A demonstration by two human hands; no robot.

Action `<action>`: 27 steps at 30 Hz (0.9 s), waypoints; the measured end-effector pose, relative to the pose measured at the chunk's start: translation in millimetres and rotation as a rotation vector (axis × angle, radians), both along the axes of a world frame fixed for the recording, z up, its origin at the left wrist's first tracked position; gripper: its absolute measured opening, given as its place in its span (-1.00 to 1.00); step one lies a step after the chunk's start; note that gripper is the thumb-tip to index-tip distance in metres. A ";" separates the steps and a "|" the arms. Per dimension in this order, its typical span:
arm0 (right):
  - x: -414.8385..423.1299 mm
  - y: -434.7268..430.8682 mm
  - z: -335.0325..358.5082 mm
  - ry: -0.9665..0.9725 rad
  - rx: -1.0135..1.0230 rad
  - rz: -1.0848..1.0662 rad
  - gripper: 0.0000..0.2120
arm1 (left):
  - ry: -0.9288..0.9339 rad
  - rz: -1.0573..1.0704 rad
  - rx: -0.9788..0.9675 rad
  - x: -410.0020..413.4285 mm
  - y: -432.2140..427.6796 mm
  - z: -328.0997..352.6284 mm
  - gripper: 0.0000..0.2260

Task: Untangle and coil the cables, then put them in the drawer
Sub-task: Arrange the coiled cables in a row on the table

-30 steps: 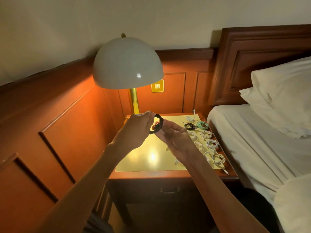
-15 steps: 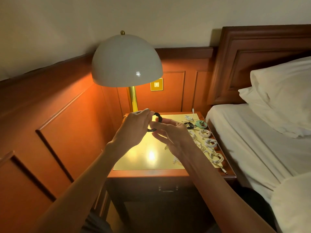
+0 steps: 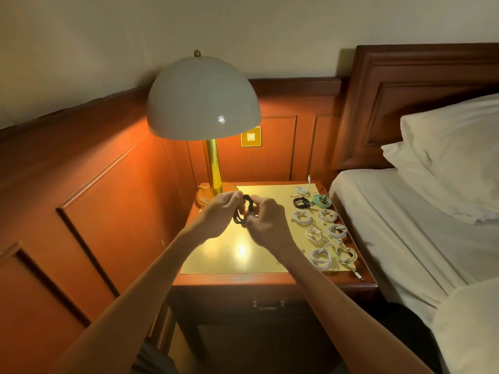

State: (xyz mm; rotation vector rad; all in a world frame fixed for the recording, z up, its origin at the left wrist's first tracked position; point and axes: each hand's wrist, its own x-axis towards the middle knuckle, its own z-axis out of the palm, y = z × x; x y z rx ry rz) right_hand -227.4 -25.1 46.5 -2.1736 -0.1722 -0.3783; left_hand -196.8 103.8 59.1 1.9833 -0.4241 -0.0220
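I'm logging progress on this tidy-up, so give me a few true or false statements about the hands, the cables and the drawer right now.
1. The left hand and the right hand both hold the black cable. True.
2. The drawer is open. False: it is closed.
3. A teal coil lies beside a black coil on the nightstand. True.
4. The white coils are in the drawer. False: they lie on top of the nightstand, on its right side.
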 end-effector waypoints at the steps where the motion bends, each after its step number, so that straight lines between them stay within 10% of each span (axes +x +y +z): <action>1: 0.1 2.7 -3.2 -0.006 -0.025 -0.002 -0.72 | 0.117 0.012 -0.091 0.8 -3.2 0.6 -0.65; 27: -2.8 -5.9 2.6 0.152 -0.365 -0.055 -0.80 | 0.373 0.264 -0.342 14.8 -27.7 -1.6 -0.73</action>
